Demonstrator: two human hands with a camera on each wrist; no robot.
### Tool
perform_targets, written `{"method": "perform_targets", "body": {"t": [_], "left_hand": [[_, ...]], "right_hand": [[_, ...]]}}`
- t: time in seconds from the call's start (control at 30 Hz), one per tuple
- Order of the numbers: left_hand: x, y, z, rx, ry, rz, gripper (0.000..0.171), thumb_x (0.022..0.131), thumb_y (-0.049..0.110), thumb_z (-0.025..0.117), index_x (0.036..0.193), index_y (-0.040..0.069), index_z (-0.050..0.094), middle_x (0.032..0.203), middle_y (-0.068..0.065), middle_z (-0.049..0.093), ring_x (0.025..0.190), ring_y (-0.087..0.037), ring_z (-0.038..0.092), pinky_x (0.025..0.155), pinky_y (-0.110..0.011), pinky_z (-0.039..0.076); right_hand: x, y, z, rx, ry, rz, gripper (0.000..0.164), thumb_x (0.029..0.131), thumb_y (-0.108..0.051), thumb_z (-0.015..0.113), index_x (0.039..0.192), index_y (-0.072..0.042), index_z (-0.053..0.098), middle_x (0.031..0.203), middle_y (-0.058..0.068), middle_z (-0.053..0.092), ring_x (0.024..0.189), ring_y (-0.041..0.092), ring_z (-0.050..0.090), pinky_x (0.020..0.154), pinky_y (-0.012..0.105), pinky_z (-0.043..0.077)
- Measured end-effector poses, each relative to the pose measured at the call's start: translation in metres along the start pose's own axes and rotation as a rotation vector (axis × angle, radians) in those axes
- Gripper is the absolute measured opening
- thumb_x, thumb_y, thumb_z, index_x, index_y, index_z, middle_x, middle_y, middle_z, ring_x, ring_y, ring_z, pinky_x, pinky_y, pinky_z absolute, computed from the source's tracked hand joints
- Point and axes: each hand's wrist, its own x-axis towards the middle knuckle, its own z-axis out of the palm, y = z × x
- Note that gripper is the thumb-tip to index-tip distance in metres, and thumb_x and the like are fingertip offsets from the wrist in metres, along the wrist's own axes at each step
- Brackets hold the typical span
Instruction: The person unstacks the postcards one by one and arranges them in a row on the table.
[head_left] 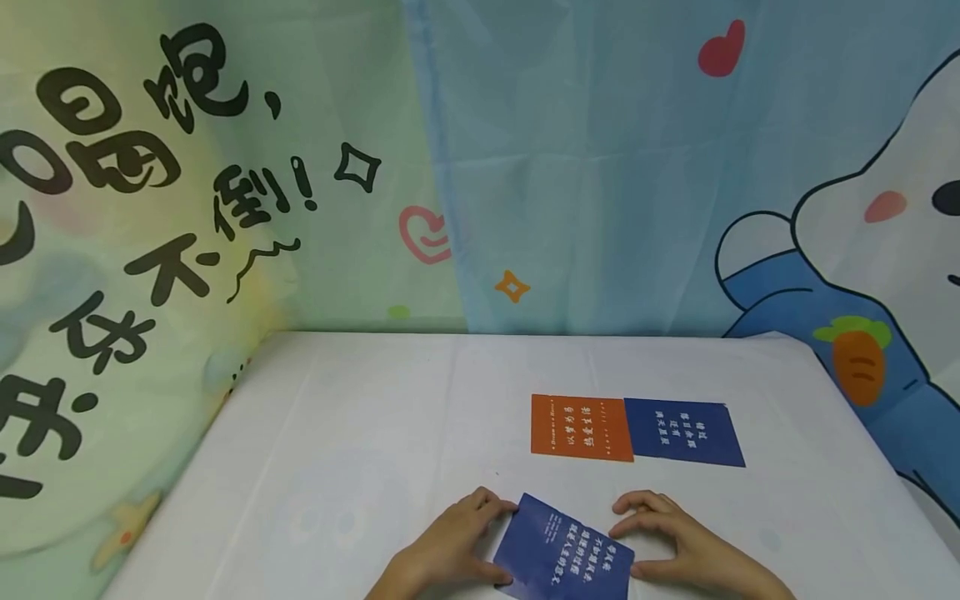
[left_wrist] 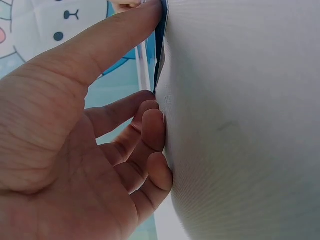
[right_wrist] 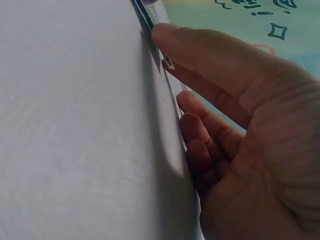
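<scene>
In the head view, a dark blue card [head_left: 558, 546] with white lettering lies turned at an angle near the front of the table. My left hand [head_left: 457, 542] holds its left side, the thumb low on the edge and the index finger at the upper corner. At the card's right corner, my right hand [head_left: 693, 546] grips with thumb and fingertips. The left wrist view shows the left thumb [left_wrist: 115, 42] on the card's thin edge [left_wrist: 160, 45], with the other fingers resting on the tabletop. From the right wrist, the thumb [right_wrist: 200, 47] touches the card's edge [right_wrist: 144, 15].
Beyond the hands, an orange card [head_left: 581, 427] and another blue card [head_left: 686, 432] lie side by side on the white tabletop [head_left: 337, 433]. A printed cloth backdrop [head_left: 585, 167] hangs behind the table's far edge and down its sides.
</scene>
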Motion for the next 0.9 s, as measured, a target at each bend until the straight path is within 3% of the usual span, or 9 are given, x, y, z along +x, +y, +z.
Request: {"method": "perform_targets", "body": {"t": [0.27,0.4,0.53,0.73,0.9], "left_hand": [[0.0001,-0.0016,-0.0001,0.005,0.006,0.017,0.074,0.069,0.047,0.076,0.132,0.018,0.048,0.113,0.008,0.046,0.096,-0.004,0.043,0.088,-0.027,0.04],[0.0002,-0.0025,0.0005,-0.005,0.004,0.019,0.074,0.069,0.047,0.077,0.131,0.017,0.049,0.111,0.009,0.046,0.09,-0.003,0.041,0.083,-0.025,0.039],[0.0006,-0.0023,0.0008,-0.024,-0.001,0.006,0.074,0.069,0.046,0.078,0.13,0.015,0.05,0.108,0.01,0.046,0.084,-0.001,0.04,0.078,-0.022,0.038],[0.002,-0.0018,0.0002,-0.104,-0.029,-0.038,0.072,0.069,0.042,0.079,0.13,0.015,0.05,0.104,0.012,0.045,0.08,0.001,0.041,0.07,-0.017,0.039],[0.003,-0.0042,0.0015,-0.156,-0.008,-0.021,0.07,0.072,0.037,0.078,0.131,0.013,0.049,0.106,0.011,0.045,0.083,0.002,0.044,0.071,-0.015,0.041]], "right_hand": [[0.0008,0.002,-0.0008,0.008,0.004,-0.001,0.025,0.081,-0.032,0.069,0.106,-0.03,0.066,0.121,0.0,0.048,0.11,0.009,0.038,0.084,0.065,0.033],[0.0002,0.0039,-0.0008,-0.011,0.011,-0.024,0.024,0.083,-0.031,0.067,0.107,-0.029,0.065,0.12,0.0,0.049,0.109,0.007,0.039,0.09,0.04,0.04],[-0.0001,0.0056,-0.0008,0.007,0.012,-0.036,0.025,0.085,-0.03,0.065,0.11,-0.027,0.065,0.119,0.001,0.05,0.109,0.005,0.041,0.087,0.019,0.038],[0.0008,0.0063,-0.0018,0.051,0.003,-0.014,0.025,0.087,-0.029,0.063,0.111,-0.025,0.064,0.12,0.002,0.051,0.11,0.003,0.042,0.088,0.016,0.037],[0.0025,0.0062,-0.0033,0.076,0.014,0.029,0.024,0.087,-0.029,0.063,0.111,-0.025,0.065,0.119,0.002,0.054,0.108,0.001,0.044,0.088,0.012,0.034]]}}
